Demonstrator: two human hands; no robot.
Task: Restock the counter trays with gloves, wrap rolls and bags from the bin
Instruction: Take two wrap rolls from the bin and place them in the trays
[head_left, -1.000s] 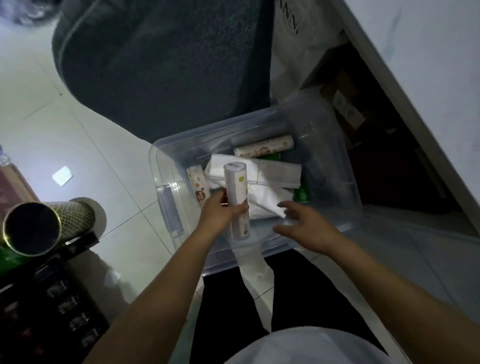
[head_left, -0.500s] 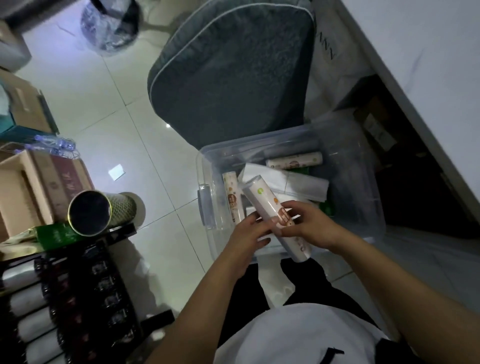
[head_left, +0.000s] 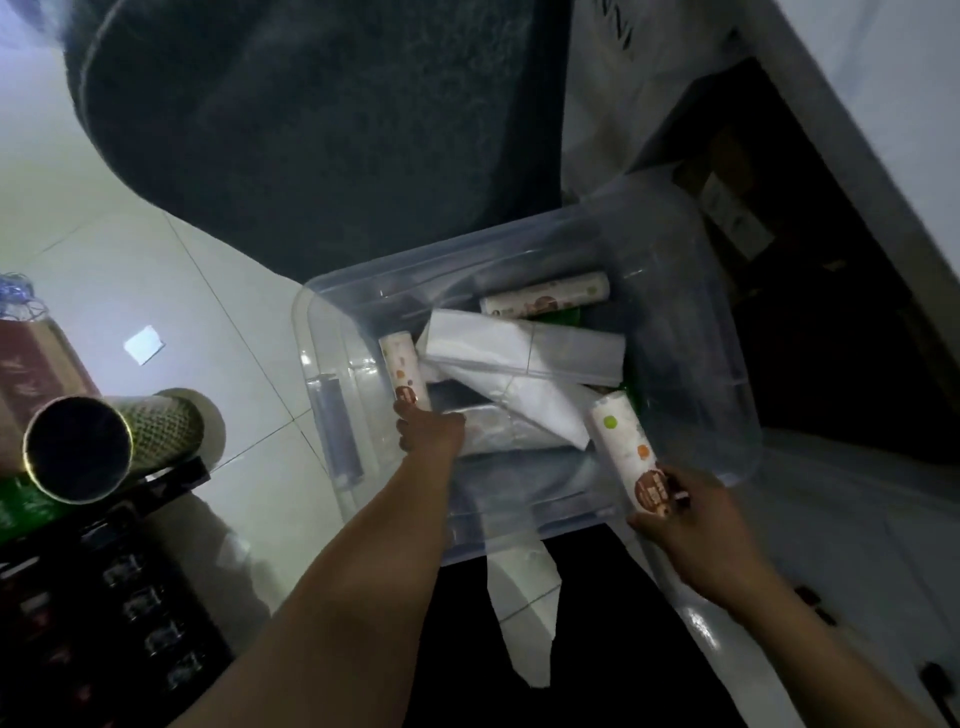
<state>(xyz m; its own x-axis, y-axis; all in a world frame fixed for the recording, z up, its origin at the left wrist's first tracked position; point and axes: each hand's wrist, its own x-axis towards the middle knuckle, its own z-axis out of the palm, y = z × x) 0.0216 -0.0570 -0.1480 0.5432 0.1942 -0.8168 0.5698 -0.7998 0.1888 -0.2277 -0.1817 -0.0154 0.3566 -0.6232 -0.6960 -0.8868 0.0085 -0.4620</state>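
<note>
A dim, downward view over a clear plastic bin (head_left: 727, 426) that sits on a pale tiled floor (head_left: 171, 291). The person's two bare arms reach into the bin from the near edge of the view.

The right hand (head_left: 701, 535) is at the near right corner of the bin, its fingers curled round the lower end of a white wrap roll (head_left: 623, 447) printed with green and orange dots. That roll is tilted, with its upper end pointing away over the bin's contents.

The left hand (head_left: 428, 428) is inside the bin on the left. Its fingers are bent at the near end of a second wrap roll (head_left: 402, 369), which lies along the left wall; whether it grips the roll or only touches it cannot be told.

A third wrap roll (head_left: 545, 294) lies across the far side of the bin. Between the rolls lie white flat packs (head_left: 524, 345), stacked at angles, with something green (head_left: 563, 314) showing just beneath them.

Beyond the bin is a large dark grey cushion (head_left: 322, 119). To the left, a cardboard tube (head_left: 111, 449) lies with its open end toward the camera. A white table (head_left: 904, 98) edge runs along the far right.
</note>
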